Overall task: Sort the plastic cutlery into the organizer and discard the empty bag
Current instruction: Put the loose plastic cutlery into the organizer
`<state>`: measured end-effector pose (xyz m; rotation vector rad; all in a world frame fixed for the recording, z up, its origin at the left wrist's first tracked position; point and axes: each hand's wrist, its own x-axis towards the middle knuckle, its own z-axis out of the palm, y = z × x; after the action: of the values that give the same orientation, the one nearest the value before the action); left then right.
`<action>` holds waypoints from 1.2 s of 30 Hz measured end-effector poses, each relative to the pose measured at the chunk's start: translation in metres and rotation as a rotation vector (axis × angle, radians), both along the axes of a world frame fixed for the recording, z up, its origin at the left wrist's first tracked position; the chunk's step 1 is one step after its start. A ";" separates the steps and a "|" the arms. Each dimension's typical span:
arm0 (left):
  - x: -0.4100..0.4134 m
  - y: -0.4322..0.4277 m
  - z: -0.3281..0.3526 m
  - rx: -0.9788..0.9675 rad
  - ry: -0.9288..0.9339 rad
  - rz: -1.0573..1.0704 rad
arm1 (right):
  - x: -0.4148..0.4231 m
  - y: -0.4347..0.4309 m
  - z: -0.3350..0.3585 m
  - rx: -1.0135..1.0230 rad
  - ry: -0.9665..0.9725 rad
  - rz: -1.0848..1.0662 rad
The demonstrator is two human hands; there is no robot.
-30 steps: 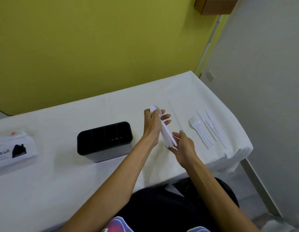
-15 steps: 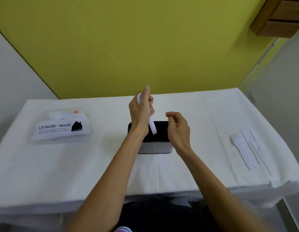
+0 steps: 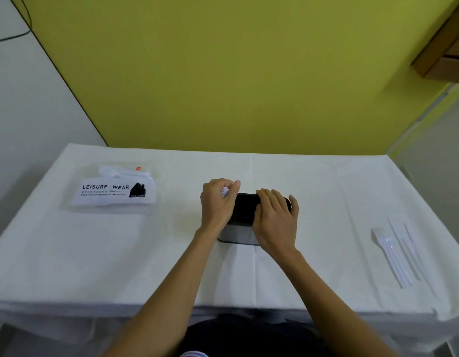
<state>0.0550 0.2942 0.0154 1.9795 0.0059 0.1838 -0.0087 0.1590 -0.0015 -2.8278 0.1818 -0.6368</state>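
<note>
Spoons (image 3: pixel 225 192) are gripped by curled left hand (image 3: pixel 215 204) fingers over the organizer (image 3: pixel 242 234), which is steadied by the flat right hand (image 3: pixel 274 220); forks (image 3: pixel 393 256) and knives (image 3: pixel 408 248) at 3 o'clock are unsorted, and the bag (image 3: pixel 112 191) at 10 o'clock is not yet discarded.

Surface (image 3: pixel 171 253): white matt cloth, faintly creased. Organizer (image 3: pixel 245 210): black matt plastic above, smooth grey wall below. Bag (image 3: pixel 112 191), well left of organizer: clear glossy plastic, white printed insert. Forks (image 3: pixel 393 256) and knives (image 3: pixel 409 251), well right of organizer, and spoons (image 3: pixel 225 193) at its left end: smooth white plastic.
</note>
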 end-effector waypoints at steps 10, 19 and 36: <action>-0.010 -0.023 0.023 0.304 -0.305 0.034 | 0.000 -0.014 -0.003 0.169 0.128 0.119; -0.039 -0.127 0.026 0.239 -0.239 -0.396 | -0.047 -0.076 -0.002 0.348 0.088 0.027; -0.093 -0.281 -0.041 0.332 0.475 -0.825 | -0.152 -0.277 -0.033 0.399 0.610 -0.641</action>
<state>-0.0379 0.0132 -0.0258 2.1399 -0.5528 -0.8634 -0.1612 -0.1175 -0.0342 -2.4460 1.1973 0.1849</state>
